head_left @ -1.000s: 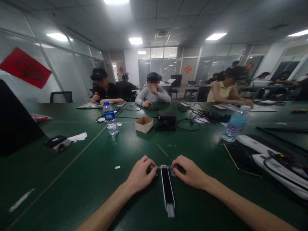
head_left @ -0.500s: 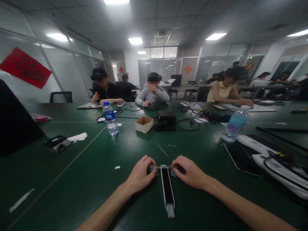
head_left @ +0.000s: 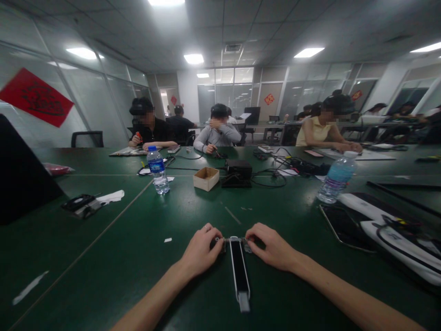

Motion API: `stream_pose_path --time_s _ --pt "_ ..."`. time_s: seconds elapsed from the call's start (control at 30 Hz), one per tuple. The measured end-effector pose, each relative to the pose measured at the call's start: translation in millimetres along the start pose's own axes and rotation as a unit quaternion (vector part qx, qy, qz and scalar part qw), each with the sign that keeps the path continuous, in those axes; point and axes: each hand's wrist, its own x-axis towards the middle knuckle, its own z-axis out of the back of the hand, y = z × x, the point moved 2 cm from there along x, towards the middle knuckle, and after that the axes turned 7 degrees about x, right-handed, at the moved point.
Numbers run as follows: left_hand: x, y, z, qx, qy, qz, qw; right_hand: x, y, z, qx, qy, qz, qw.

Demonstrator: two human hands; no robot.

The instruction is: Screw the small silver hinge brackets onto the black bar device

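Observation:
A long narrow black strip with a pale frame (head_left: 240, 271) lies lengthwise on the green table (head_left: 138, 257), pointing away from me. At its far end sits a small metal cross-piece (head_left: 234, 240). My left hand (head_left: 200, 250) pinches the left end of that cross-piece with curled fingers; a ring shows on one finger. My right hand (head_left: 272, 247) pinches the right end in the same way. Both forearms rest on the table.
Two water bottles (head_left: 158, 170) (head_left: 336, 178), a small cardboard box (head_left: 206, 178), a black device with cables (head_left: 239, 172), a dark tablet (head_left: 344, 220) and a white-black case (head_left: 399, 234) stand farther off. A black panel (head_left: 20, 174) fills the left. Several people sit at the far side.

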Motion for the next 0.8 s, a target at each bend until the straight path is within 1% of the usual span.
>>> stream_pose_path --time_s 0.2,0.33,0.47,0.6,0.8 --pt "0.6 1.8 -0.8 -0.016 -0.01 0.002 1.0 0.1 -0.5 -0.3 0.003 0.001 0.001 1.0" --pt "0.9 1.1 -1.6 0.0 -0.002 -0.005 1.0 0.5 -0.2 -0.6 0.004 0.0 0.003 1.0" --pt "0.9 0.2 -1.0 -0.009 -0.004 -0.003 1.0 0.5 0.1 -0.4 0.003 -0.002 0.008 1.0" --pt "0.9 -0.2 -0.3 0.001 -0.005 0.01 1.0 0.2 -0.1 -0.3 0.008 0.001 0.002 1.0" --pt "1.3 -1.6 1.9 -0.003 -0.009 0.006 1.0 0.5 1.6 0.9 0.003 0.008 -0.006 1.0"
